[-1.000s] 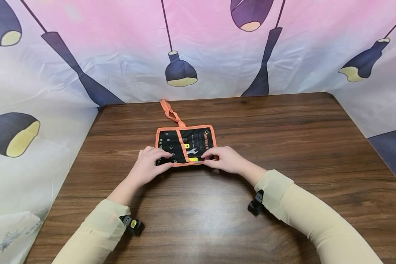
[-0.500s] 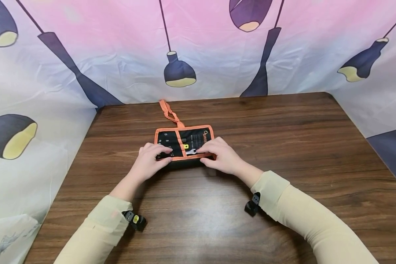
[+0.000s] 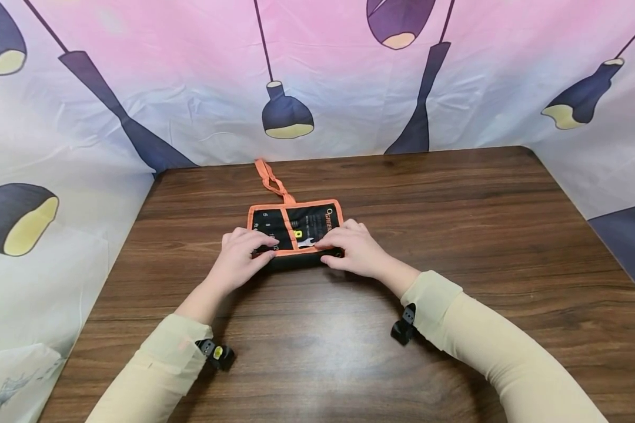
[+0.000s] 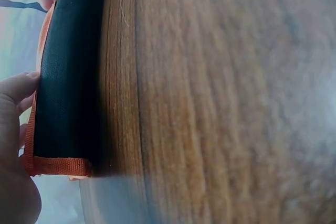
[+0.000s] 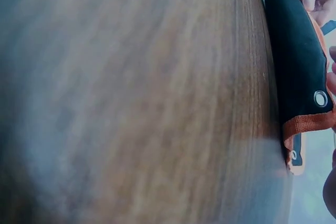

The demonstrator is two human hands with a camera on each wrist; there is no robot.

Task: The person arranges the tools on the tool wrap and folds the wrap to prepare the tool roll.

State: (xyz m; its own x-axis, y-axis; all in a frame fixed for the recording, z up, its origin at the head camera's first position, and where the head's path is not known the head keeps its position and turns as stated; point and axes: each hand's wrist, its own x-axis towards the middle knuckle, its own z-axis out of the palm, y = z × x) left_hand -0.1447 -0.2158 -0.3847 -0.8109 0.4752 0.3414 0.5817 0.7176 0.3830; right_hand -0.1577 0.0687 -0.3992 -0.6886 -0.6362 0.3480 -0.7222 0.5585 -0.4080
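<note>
A black tool roll (image 3: 320,220) with orange trim lies across the middle of the table, its near edge raised and curled over. The end of a wrench (image 3: 306,242) shows in a pocket beside a small yellow piece (image 3: 298,234). My left hand (image 3: 240,255) pinches the near edge at the left between thumb and fingers. At the right part of that edge, my right hand (image 3: 356,251) pinches likewise. Both wrist views show the roll's rounded black outer face (image 4: 71,77); a metal eyelet (image 5: 320,98) sits near its right end.
An orange strap (image 3: 270,179) trails from the roll's far side toward the table's back edge. The brown wooden table (image 3: 455,211) runs up to a printed cloth backdrop (image 3: 211,106) behind and at both sides. Both wrists carry small black cameras (image 3: 402,330).
Over the past second my hands have lifted and curled the roll's near edge away from me, exposing its black outer side and covering the yellow item near the front. The last half second shows little movement.
</note>
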